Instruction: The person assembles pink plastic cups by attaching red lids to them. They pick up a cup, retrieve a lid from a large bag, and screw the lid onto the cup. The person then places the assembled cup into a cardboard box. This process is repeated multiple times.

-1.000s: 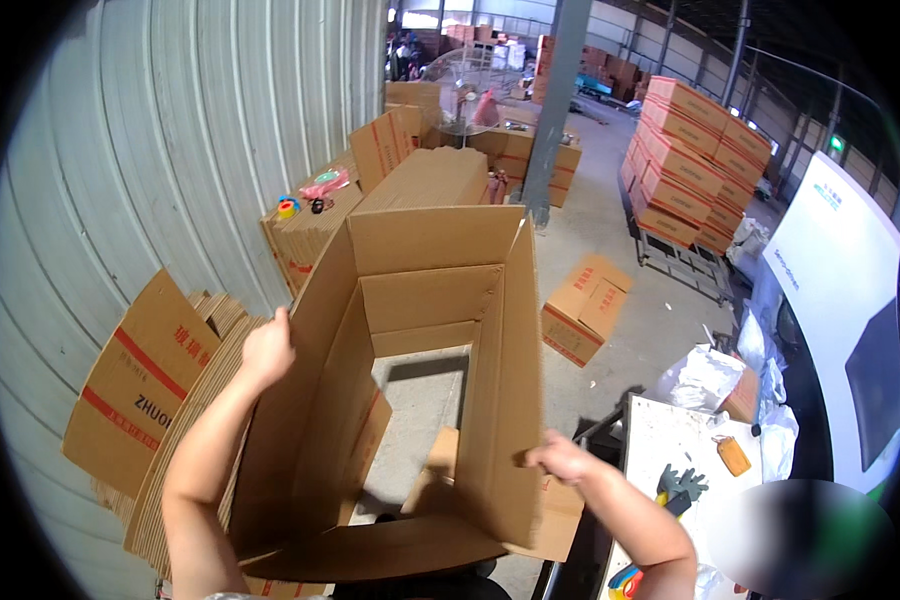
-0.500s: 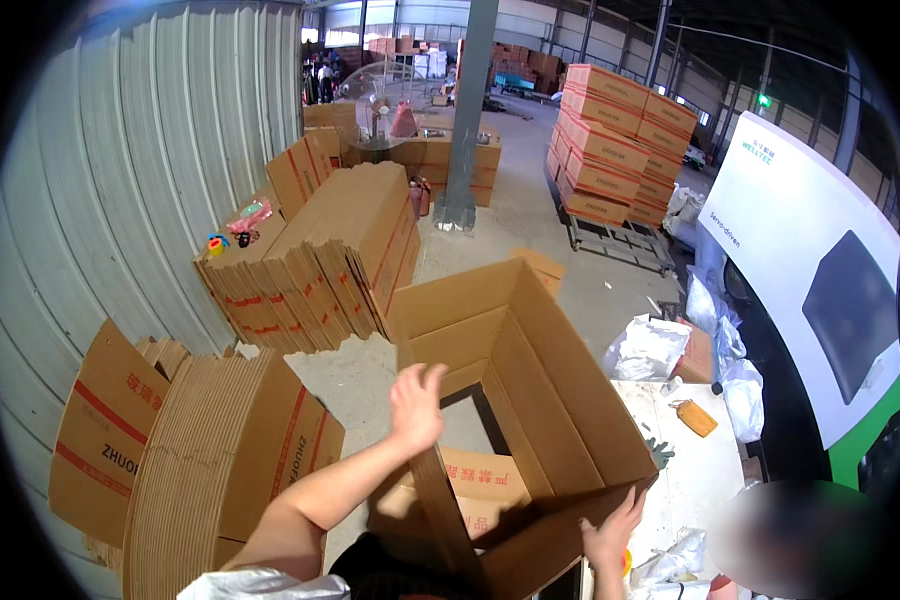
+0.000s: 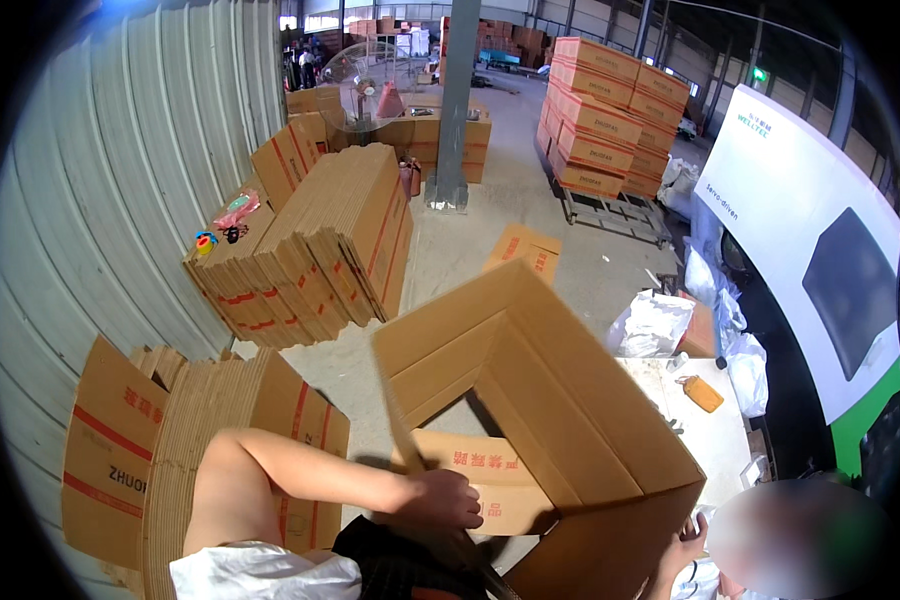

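A large brown cardboard box [image 3: 580, 410] stands open in front of me, its upper rim tilted toward me. Through it, lower flaps with red print [image 3: 485, 480] show, with a gap between them and the far walls. My left hand [image 3: 448, 500] is closed over the near left wall, its fingers curled at the edge. Outside the right corner, my right hand [image 3: 682, 548] rests against the box with fingers apart; part of it is cut off by shadow and the blurred patch.
Flat cartons are stacked at left [image 3: 205, 440] and farther back [image 3: 315, 240]. A flattened carton [image 3: 525, 250] lies beyond the box. On the right, a white table [image 3: 660, 385] carries an orange object [image 3: 702, 393]; a white machine [image 3: 800, 260] stands behind. Packed boxes [image 3: 610, 120] sit on a rack.
My left hand has come down from above the left wall and closed at its edge. The box's right corner and my right hand have shifted right, and the opening looks wider.
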Demonstrator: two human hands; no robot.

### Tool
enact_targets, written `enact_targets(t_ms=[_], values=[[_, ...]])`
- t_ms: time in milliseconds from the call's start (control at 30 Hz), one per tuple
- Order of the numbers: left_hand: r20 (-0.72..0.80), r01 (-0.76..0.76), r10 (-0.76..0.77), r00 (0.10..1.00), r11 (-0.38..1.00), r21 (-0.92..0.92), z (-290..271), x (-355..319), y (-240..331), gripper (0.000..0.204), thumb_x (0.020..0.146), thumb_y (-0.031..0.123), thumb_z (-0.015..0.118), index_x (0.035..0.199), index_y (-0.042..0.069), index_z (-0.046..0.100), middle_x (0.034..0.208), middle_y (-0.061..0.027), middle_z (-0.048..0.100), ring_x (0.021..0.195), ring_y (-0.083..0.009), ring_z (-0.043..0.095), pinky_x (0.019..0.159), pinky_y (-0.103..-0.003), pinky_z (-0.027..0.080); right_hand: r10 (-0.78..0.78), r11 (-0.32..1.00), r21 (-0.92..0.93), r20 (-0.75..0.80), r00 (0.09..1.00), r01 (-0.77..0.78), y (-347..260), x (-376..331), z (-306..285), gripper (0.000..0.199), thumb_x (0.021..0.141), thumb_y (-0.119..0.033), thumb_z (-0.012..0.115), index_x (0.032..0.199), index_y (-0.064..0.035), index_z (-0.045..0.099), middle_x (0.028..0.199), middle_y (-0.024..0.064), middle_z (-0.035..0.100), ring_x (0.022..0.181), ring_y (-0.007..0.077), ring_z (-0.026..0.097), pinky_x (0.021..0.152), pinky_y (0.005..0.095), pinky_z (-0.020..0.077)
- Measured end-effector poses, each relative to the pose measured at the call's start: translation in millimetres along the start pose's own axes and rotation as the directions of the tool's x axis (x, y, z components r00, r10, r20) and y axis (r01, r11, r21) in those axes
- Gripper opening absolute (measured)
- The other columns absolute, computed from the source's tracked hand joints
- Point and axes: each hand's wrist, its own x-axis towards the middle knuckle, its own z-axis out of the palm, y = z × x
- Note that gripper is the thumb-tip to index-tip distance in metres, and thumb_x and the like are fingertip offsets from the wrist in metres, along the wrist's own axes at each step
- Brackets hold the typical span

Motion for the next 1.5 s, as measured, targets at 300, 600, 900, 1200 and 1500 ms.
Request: enact_targets(t_ms=[300, 600, 900, 1200, 1500], values=[[-0.779, 0.941, -0.535, 0.326, 0.103, 0.322, -113, -77, -175, 0.074, 0.081, 0.042, 0.073, 0.131, -0.004, 0.045, 0.135, -0.0216, 0.051, 0.122, -0.0356, 0.053, 0.104, -0.047, 0.042, -0.119, 0.694, -0.683, 0.203, 0.972, 0.227, 54, -92, 209, 0.066, 0.073, 0.001, 0.064, 0.136, -0.0002, 0.045, 0.141, 0.0255, 0.043, 0.134, 0.0423, 0.038, 0.115, 0.0515, 0.0282], [0.495, 0.803, -0.824, 0.277, 0.481, 0.352, 82, -19, -138, 0.113, 0.084, 0.071, 0.054, 0.151, -0.014, 0.018, 0.157, -0.0393, 0.014, 0.144, -0.0578, 0.019, 0.119, -0.054, 0.025, 0.118, 0.508, -0.727, 0.590, 0.798, 0.462, 151, -144, 224, 0.077, 0.074, -0.035, 0.079, 0.136, -0.0041, 0.046, 0.146, 0.0178, 0.044, 0.145, 0.0380, 0.028, 0.119, 0.0639, 0.0127], [0.429, 0.222, -0.044, 0.902, 0.900, -0.374, 52, -17, -7, 0.028, 0.093, 0.034, 0.058, 0.111, 0.013, 0.064, 0.107, -0.0119, 0.066, 0.101, -0.0283, 0.065, 0.081, -0.040, 0.054, -0.163, 0.789, -0.367, 0.649, 0.744, 0.493, 141, -111, 216, 0.077, 0.066, -0.016, 0.081, 0.134, -0.0028, 0.047, 0.141, 0.0220, 0.046, 0.135, 0.0448, 0.039, 0.114, 0.0606, 0.0271], [-0.095, 0.454, -0.445, 0.891, 0.859, 0.237, 111, 105, -93, 0.082, 0.077, 0.054, 0.070, 0.136, 0.001, 0.050, 0.148, -0.0184, 0.044, 0.140, -0.0321, 0.037, 0.116, -0.058, 0.023, 0.098, 0.528, -0.769, 0.476, 0.874, 0.360, -55, 114, 269, 0.046, 0.085, -0.035, 0.071, 0.113, 0.0010, 0.063, 0.111, 0.0255, 0.064, 0.104, 0.0395, 0.062, 0.086, 0.0486, 0.0522], [-0.130, 0.640, -0.627, 0.768, 0.758, 0.127, 114, 48, -79, 0.082, 0.079, 0.036, 0.072, 0.144, -0.001, 0.039, 0.157, -0.0217, 0.034, 0.148, -0.0402, 0.026, 0.119, -0.060, 0.016, 0.459, 0.855, -0.360, 0.189, 0.868, -0.374, 19, -9, 128, 0.032, 0.099, -0.029, 0.060, 0.117, -0.0041, 0.068, 0.109, 0.0162, 0.071, 0.101, 0.0241, 0.068, 0.087, 0.0344, 0.0525]])
